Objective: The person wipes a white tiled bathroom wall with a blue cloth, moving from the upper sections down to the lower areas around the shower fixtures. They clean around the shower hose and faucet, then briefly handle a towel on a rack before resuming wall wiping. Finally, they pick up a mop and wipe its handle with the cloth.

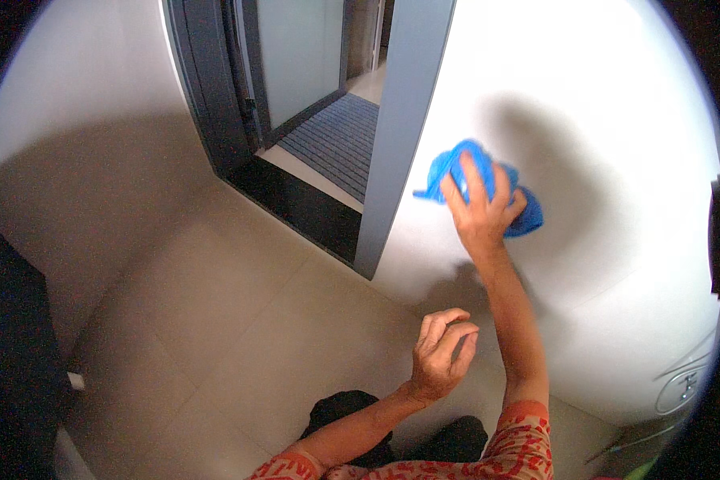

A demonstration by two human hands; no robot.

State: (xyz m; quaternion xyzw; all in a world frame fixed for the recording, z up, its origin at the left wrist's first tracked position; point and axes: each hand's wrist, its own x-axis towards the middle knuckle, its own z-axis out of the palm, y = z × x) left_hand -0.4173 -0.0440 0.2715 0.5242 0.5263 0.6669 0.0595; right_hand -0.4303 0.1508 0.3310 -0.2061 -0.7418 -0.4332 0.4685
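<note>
Left hand [441,352] empty; right hand [482,210] presses blue cloth [459,166].

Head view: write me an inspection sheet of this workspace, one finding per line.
Surface: white door face, smooth, with the hand's shadow falling on it; grey door edge at its left.
Job's things: blue cloth, bunched, pressed flat against the door.
Clutter: small white object low on the left by a dark panel; what it is cannot be told.
Hands: right hand spread over the cloth, pressing it to the door; left hand loosely curled, holding nothing, apart from the door.
Cables: nothing seen.
Surroundings: beige tiled floor, dark door frame, ribbed grey mat beyond the threshold, metal fitting low on the right of the door.
</note>
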